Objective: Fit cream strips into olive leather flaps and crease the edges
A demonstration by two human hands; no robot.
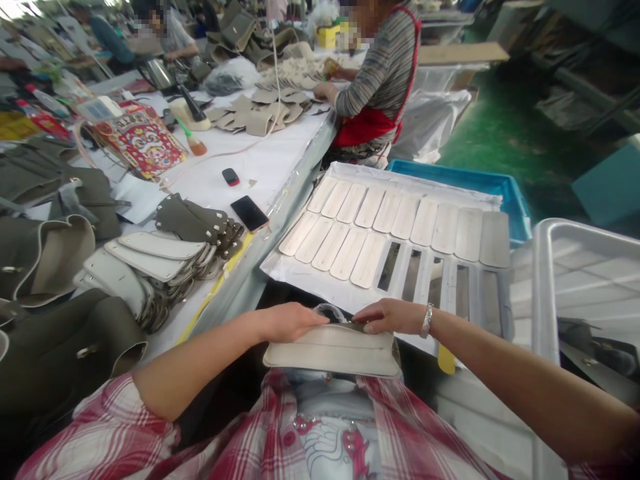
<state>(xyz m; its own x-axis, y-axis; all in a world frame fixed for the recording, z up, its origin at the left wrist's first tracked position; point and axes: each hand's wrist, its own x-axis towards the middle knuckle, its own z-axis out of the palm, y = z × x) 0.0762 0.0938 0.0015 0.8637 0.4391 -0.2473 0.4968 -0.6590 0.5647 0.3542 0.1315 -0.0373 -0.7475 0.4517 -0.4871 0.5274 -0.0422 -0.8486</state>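
A pale beige leather piece [334, 352] lies across my lap, just under both hands. My left hand [289, 321] rests on its upper left edge, fingers pressed together and curled onto it. My right hand [391, 316], with a silver bracelet at the wrist, pinches the top edge close beside the left hand's fingertips. A small clear, shiny thing [331, 312] shows between the two hands; I cannot make out what it is. Beyond the hands a white tray [290, 270] carries two rows of flat cream leather strips [360, 233].
A long white worktable [260, 170] on the left holds stacked grey-green bag parts [150, 260], a black phone [249, 213] and a colourful bag [141, 139]. A person in a striped top and red apron [380, 87] works at the far end. A blue crate [500, 190] and metal racks [575, 280] stand on the right.
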